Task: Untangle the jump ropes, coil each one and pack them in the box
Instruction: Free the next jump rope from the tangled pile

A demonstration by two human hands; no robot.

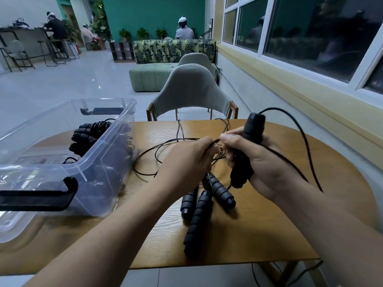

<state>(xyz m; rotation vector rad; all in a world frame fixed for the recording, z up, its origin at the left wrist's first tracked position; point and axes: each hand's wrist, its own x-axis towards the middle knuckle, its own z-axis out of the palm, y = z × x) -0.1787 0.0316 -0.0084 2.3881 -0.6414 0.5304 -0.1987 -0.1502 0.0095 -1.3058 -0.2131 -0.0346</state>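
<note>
Gripping rope [209,144] and handle [246,150], hands over wooden table [279,224] (tiled room)

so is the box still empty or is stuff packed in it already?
Not empty. The clear box on the table's left, with no lid on it, already holds several black jump-rope handles with coiled cord.

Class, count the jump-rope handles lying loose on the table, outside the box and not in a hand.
3, all below the hands: left handle, middle handle nearest the table edge, right handle. The left hand may hide more.
</note>
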